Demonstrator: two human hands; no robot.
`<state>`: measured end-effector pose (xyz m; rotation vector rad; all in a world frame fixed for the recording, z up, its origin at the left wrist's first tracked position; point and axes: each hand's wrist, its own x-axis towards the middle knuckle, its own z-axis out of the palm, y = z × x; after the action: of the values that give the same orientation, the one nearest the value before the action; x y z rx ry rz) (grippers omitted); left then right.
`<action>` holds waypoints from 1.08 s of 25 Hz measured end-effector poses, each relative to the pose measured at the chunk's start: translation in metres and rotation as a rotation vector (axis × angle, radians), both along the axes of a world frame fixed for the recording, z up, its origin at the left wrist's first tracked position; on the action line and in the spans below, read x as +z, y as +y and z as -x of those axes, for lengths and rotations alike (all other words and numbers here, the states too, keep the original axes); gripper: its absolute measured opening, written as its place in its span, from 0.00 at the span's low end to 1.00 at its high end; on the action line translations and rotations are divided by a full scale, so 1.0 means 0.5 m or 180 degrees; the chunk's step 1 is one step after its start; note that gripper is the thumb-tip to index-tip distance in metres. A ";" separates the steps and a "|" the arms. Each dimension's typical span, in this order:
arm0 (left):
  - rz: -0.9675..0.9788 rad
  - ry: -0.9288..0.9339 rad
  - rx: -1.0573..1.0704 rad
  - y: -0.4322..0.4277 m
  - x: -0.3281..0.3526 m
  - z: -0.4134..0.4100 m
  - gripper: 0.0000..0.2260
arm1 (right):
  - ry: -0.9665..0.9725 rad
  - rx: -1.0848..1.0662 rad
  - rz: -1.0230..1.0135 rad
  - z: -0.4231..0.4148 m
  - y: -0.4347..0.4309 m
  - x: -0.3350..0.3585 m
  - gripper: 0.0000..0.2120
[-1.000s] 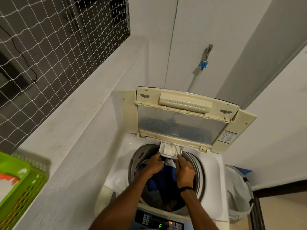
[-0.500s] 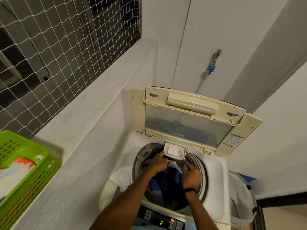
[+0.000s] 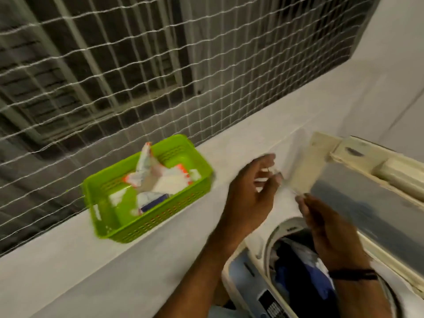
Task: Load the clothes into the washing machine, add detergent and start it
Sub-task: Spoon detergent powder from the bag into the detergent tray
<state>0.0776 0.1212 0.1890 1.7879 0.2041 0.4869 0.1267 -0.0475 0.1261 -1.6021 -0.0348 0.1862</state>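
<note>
The top-loading washing machine (image 3: 284, 226) sits at the lower right with its lid (image 3: 367, 203) raised. Dark blue and white clothes (image 3: 298, 271) lie in the drum. My left hand (image 3: 250, 193) hovers left of the lid over the ledge, fingers apart and curled. My right hand (image 3: 330, 228), with a black band at the wrist, is above the drum's rim, its fingertips close together. A faint pale strand seems to run between the two hands, too blurred to make out. White and orange detergent packets (image 3: 160, 180) stand in a green basket (image 3: 149, 228) on the ledge to the left.
The white ledge (image 3: 91, 260) runs along the machine's left side. Above it a white net (image 3: 114, 65) covers a dark window grille. The machine's control panel (image 3: 270, 304) shows at the bottom edge. A white wall rises behind the lid.
Both hands have lifted out of the drum and away from the small drawer. My view has swung left, bringing the green basket near the middle. The left hand now reaches toward the ledge.
</note>
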 end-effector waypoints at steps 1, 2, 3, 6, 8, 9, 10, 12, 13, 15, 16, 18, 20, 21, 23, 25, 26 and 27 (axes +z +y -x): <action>-0.0023 -0.0258 0.0386 0.045 0.037 0.042 0.15 | 0.0431 0.0233 -0.0710 -0.013 0.038 0.023 0.08; -0.0043 -0.0448 0.0802 0.085 0.067 0.082 0.14 | 0.0771 0.0541 -0.1198 -0.021 0.076 0.051 0.08; -0.0069 -0.0562 0.1267 0.125 0.088 0.118 0.13 | 0.0910 0.0825 -0.1421 -0.016 0.124 0.094 0.08; -0.0314 -0.0230 0.2457 0.249 0.093 0.205 0.12 | 0.0335 0.1585 -0.0998 -0.005 0.269 0.145 0.06; -0.0438 0.0504 0.2789 0.310 0.070 0.230 0.14 | -0.0405 0.1816 0.0075 -0.008 0.343 0.155 0.06; -0.0524 0.0917 0.2807 0.333 0.054 0.234 0.14 | -0.0839 0.1797 0.0776 -0.016 0.379 0.151 0.06; -0.0590 0.1284 0.2740 0.345 0.041 0.233 0.14 | -0.1249 0.1701 0.1362 -0.025 0.413 0.142 0.05; -0.0629 0.1766 0.2462 0.357 0.017 0.224 0.12 | -0.1424 0.1636 0.2000 -0.035 0.462 0.138 0.08; -0.0634 0.1928 0.2318 0.362 0.004 0.219 0.11 | -0.1269 0.1641 0.2184 -0.033 0.479 0.143 0.09; -0.0569 0.2089 0.2170 0.370 -0.005 0.212 0.12 | -0.1092 0.1611 0.2354 -0.037 0.508 0.146 0.10; -0.0524 0.2097 0.2146 0.376 -0.007 0.208 0.12 | -0.1022 0.1663 0.2391 -0.042 0.521 0.143 0.10; -0.0475 0.2197 0.2088 0.377 0.004 0.200 0.11 | -0.0664 0.1797 0.2125 -0.044 0.542 0.138 0.11; -0.0432 0.2251 0.2060 0.380 0.010 0.197 0.10 | -0.0246 0.2019 0.1946 -0.037 0.561 0.134 0.10; -0.0349 0.2226 0.2060 0.384 0.007 0.195 0.08 | -0.0152 0.2163 0.1911 -0.029 0.567 0.133 0.08; -0.0178 0.2180 0.2065 0.409 -0.020 0.198 0.04 | 0.0030 0.2354 0.1708 -0.019 0.577 0.130 0.07; -0.0120 0.2191 0.2055 0.451 -0.077 0.205 0.12 | 0.0332 0.2399 0.1432 -0.019 0.579 0.128 0.09; -0.0131 0.2203 0.2026 0.461 -0.093 0.208 0.14 | 0.0446 0.2320 0.1263 -0.022 0.577 0.125 0.09; -0.0162 0.2194 0.2028 0.453 -0.087 0.207 0.14 | 0.0516 0.2203 0.1135 -0.023 0.571 0.125 0.09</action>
<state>-0.0258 0.3478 0.1457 1.8651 1.2727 0.2921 0.1383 0.2379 0.1885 -1.8716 -0.4546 0.8983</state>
